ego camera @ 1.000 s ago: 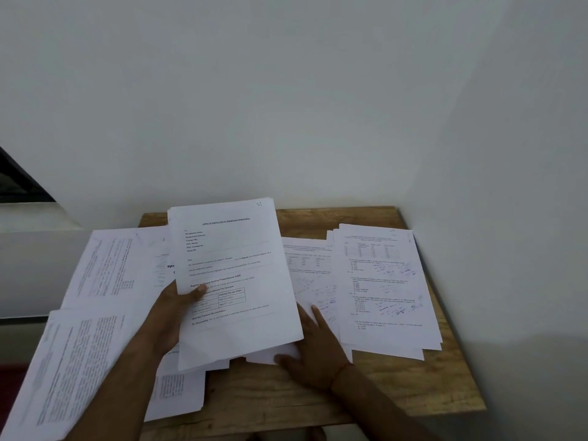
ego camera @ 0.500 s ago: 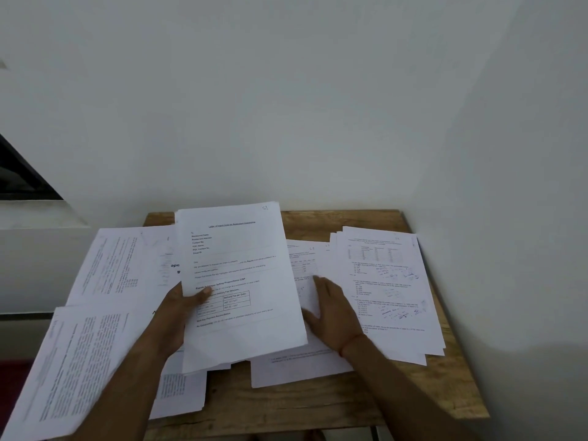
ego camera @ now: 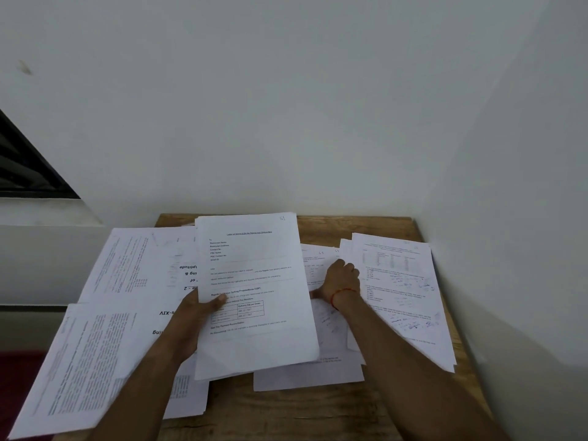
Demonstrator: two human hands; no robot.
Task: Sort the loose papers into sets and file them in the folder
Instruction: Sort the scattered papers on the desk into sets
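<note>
My left hand [ego camera: 194, 316] holds a stack of printed letter sheets [ego camera: 254, 281] raised over the table, thumb on top near a small table on the page. My right hand [ego camera: 340, 281], a red thread round its wrist, lies on the middle sheets [ego camera: 321, 329] with handwriting. Its fingers curl round the left edge of the right pile of marked worksheets [ego camera: 401, 291]. More printed papers [ego camera: 133, 265] spread over the table's left side, and a dense text sheet [ego camera: 82, 361] hangs past the left edge. I see no folder.
The small wooden table [ego camera: 318, 415] stands in a corner, with white walls behind and to the right. A pale ledge [ego camera: 41, 249] and a dark window corner [ego camera: 25, 167] are at the left. Bare wood shows along the table's front edge.
My right hand slid forward from the near sheet up across the middle sheets, and its fingers went from flat to curled at the right pile's edge. The left hand kept its stack raised.
</note>
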